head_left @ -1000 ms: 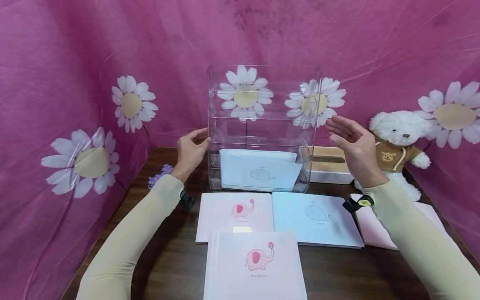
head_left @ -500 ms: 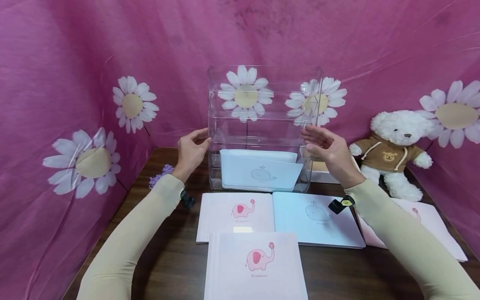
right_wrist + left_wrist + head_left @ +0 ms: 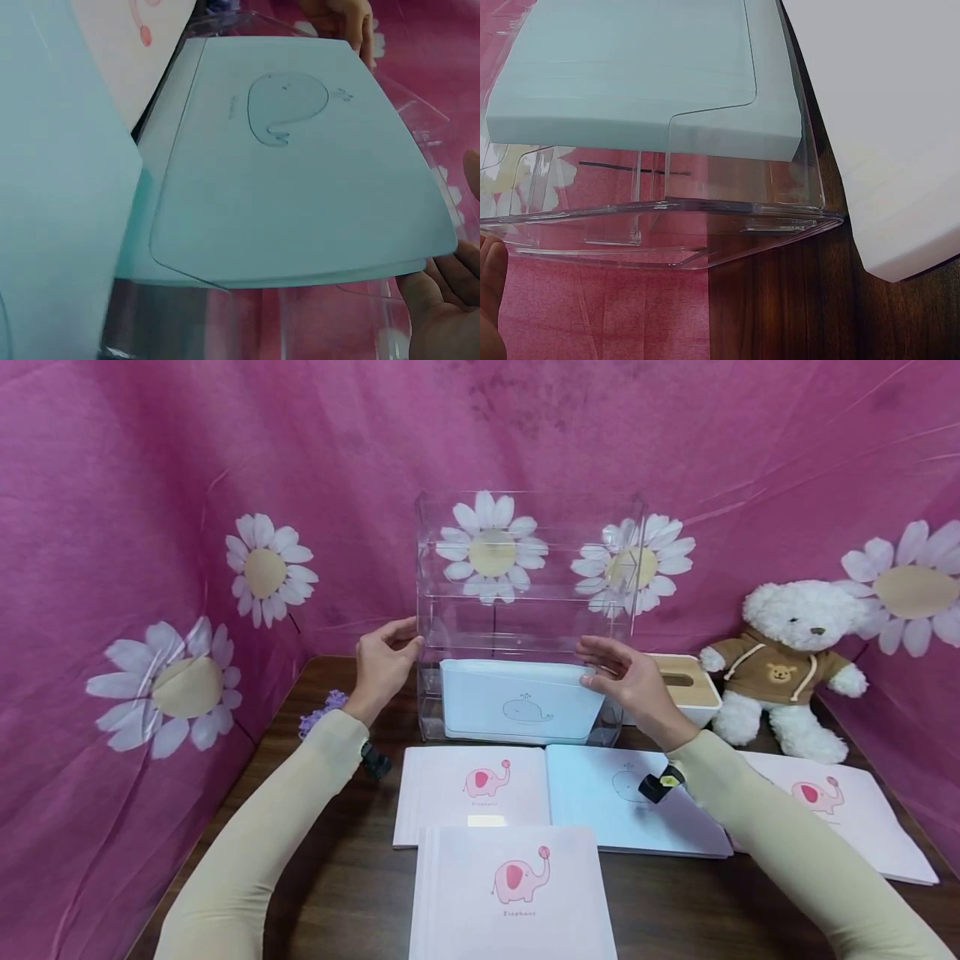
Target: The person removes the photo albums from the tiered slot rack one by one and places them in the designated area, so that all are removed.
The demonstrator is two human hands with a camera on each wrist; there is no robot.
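A clear acrylic rack (image 3: 517,618) with several tiers stands at the back of the table. In its lowest tier lean pale blue whale notebooks (image 3: 487,710); the front one's upper right corner sticks up at a slant. My left hand (image 3: 386,664) holds the rack's left side, its fingertips partly hidden behind the edge; only a bit of that hand (image 3: 491,289) shows in the left wrist view. My right hand (image 3: 633,685) is at the notebooks' upper right corner, thumb low and fingers extended above it. In the right wrist view, right fingers (image 3: 457,274) lie right at the notebook corner.
Elephant notebooks (image 3: 442,793) and a blue whale notebook (image 3: 600,827) lie before the rack. Closer is another elephant stack (image 3: 457,893); more pink notebooks (image 3: 862,810) lie right. A tissue box (image 3: 693,697), white teddy bear (image 3: 787,652) and purple flowers (image 3: 318,710) stand around.
My right hand has moved left and down from beside the rack to the notebooks' corner, uncovering the tissue box and the right-hand pink notebooks. My left hand has stayed on the rack.
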